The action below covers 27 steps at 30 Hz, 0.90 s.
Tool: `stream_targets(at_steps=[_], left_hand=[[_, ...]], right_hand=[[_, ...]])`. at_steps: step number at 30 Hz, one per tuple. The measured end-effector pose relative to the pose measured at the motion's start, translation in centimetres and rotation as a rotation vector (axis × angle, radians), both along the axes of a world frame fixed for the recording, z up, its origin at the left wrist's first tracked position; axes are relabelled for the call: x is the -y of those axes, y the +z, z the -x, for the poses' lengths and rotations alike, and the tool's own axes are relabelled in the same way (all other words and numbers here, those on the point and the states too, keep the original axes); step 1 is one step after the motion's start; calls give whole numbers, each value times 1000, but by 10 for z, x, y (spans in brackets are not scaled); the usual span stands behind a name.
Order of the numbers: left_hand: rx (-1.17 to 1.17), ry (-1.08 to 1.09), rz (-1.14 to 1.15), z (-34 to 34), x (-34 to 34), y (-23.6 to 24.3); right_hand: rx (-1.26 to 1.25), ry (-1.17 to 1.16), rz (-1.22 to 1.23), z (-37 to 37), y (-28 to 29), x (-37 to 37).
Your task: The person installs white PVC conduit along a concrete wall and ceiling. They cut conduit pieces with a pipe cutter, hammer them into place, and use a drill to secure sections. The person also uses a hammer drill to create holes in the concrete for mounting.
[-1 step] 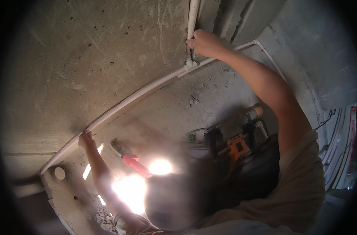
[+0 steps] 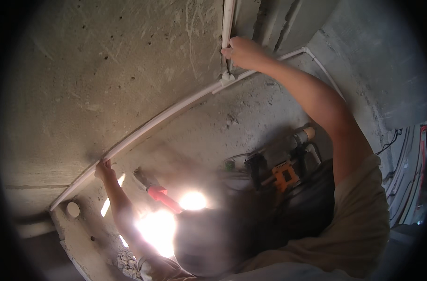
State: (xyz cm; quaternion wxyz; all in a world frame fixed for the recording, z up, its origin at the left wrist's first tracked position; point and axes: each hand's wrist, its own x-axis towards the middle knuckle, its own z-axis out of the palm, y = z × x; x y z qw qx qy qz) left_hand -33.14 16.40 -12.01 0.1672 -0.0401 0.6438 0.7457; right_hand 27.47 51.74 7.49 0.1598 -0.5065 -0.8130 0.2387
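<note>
A long pale plastic pipe (image 2: pixel 162 115) runs slantwise along the edge where two concrete surfaces meet. My left hand (image 2: pixel 104 169) is closed at its lower left stretch, with the fingers against the pipe's edge. Higher up, my right hand (image 2: pixel 241 52) grips a second pale pipe (image 2: pixel 228 21) that rises to the top of the view. Just below that hand, a whitish fitting (image 2: pixel 226 78) sits where the two pipes come together. My right hand's fingertips are partly hidden by the curled hand.
An orange and black power tool (image 2: pixel 285 176) lies below my right arm, with cables beside it. Nearer my left forearm is a tool with a red handle (image 2: pixel 163 196), beside glaring light. Another pipe (image 2: pixel 326 72) bends down the right wall. A round hole (image 2: pixel 73 209) shows at lower left.
</note>
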Motion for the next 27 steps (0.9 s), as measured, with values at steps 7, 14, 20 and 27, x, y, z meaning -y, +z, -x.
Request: stream_targets(at_steps=[7,14,20,27], left_hand=[[-347,-169,384,30,13,-31],[55,86,-45,10,-1,-21],[-419,-224,421,6,5,-9],[-99,-148,29,-8,-3,5]], right_hand=[[-16,69,-119,-5,-2,3],[-42,-2,-469,-8,25,8],[-19,-42,-625,-3,40,-1],[-145,-32,-523,1,46,1]])
